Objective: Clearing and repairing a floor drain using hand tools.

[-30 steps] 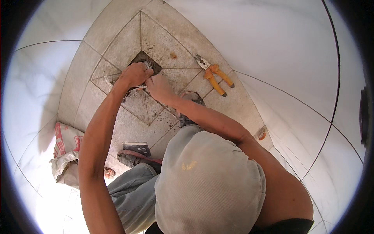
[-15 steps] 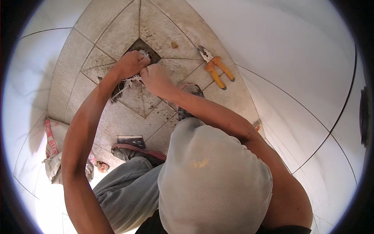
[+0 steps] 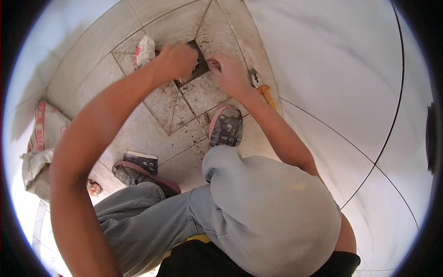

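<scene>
My left hand [image 3: 177,62] is blurred, its fingers curled down over the left side of a dark square opening [image 3: 201,69] in the tiled floor. Something small and pale shows by its fingertips, too smeared to name. Just right of the opening is my right hand [image 3: 226,71], closed with thumb and forefinger bent together. A dark brown spot shows inside that curl; whether it is a held thing or shadow, I cannot tell. The hands are apart. A crumpled white woven bundle with some red [image 3: 146,51] is beside my left wrist. Pliers [image 3: 265,93] with orange handles lie partly behind my right forearm.
White marbled wall panels [image 3: 332,83] close in on the right. At the left lies a pale sack with red print [image 3: 48,127]. My shoes [image 3: 226,127] stand on dirt-specked tiles, a dark block with a pale edge [image 3: 140,161] by one. A small reddish-brown lump [image 3: 93,188] is near the sack.
My hands have drawn apart, the left staying over the opening and the right moving to its right. The white bundle now shows left of my wrist. The view has shifted.
</scene>
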`<state>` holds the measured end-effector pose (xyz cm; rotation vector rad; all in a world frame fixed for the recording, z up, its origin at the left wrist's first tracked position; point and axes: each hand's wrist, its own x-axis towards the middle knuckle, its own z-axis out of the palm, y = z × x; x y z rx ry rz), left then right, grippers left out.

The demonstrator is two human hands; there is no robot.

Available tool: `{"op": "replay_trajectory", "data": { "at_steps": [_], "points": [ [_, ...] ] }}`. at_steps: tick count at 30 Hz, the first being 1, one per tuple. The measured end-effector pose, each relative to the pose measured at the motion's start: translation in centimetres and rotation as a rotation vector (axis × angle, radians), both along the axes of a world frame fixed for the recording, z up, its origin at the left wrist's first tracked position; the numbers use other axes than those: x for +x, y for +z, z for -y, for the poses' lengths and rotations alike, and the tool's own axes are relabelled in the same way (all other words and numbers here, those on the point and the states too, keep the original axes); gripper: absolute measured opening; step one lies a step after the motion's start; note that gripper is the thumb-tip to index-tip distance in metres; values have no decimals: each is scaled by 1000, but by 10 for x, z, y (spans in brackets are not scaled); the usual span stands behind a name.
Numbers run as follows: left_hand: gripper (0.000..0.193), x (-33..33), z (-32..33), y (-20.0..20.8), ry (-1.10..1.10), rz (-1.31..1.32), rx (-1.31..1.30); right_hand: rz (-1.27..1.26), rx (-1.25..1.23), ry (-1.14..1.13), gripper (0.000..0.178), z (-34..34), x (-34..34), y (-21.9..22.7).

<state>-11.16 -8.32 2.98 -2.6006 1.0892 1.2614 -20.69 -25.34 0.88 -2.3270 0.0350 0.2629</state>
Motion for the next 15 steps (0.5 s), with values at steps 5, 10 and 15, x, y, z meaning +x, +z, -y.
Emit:
{"op": "replay_trajectory", "data": {
  "at_steps": [5,10,15],
  "points": [
    [17,16,-1,-6,-35,290,-290,75,-203,214,24,-1,5,-14],
    [15,28,-18,-22,-39,424,-334,91,-304,239,25,-23,9,-9],
    [17,25,-32,-46,66,425,-441,101,-345,142,24,-25,13,-20]
  ]
}}
